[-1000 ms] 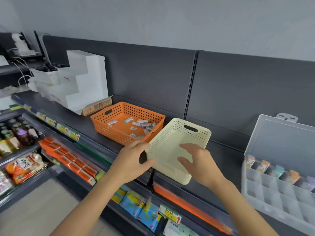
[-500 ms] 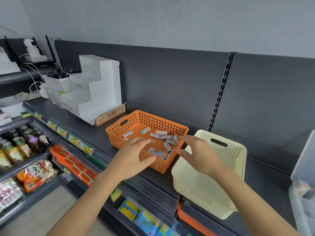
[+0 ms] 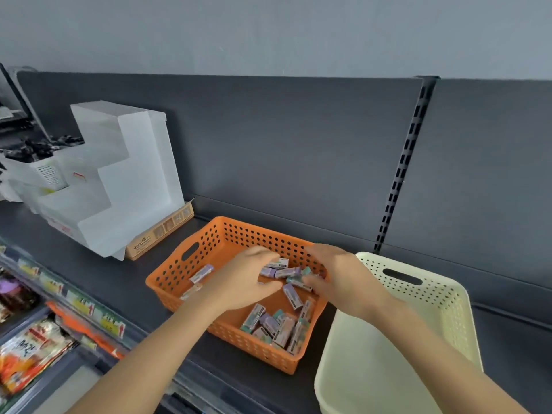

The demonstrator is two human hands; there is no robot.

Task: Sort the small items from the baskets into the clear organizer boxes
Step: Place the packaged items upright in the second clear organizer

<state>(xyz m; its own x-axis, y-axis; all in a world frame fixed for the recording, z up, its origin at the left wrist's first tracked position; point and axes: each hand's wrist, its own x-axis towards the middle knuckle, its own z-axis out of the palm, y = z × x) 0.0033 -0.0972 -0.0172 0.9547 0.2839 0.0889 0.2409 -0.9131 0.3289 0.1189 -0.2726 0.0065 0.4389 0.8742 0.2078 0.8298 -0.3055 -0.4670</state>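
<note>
An orange perforated basket stands on the dark shelf and holds several small purple and teal packs, most heaped in its near right corner. Both my hands reach inside it. My left hand has its fingers and thumb curled round packs near the basket's middle. My right hand comes in from the right, its fingers curled over packs close to the far wall. A cream perforated basket with nothing in it stands just right of the orange one. No clear organizer box is in view.
A white stepped display stand and a small tan cardboard box sit on the shelf to the left. Price labels line the shelf's front edge, with snack packets on lower shelves. A dark back panel rises behind.
Both hands let go of the cream basket, which now rests on the shelf, and moved left into the orange basket. The view swung left, so the clear organizer left the frame.
</note>
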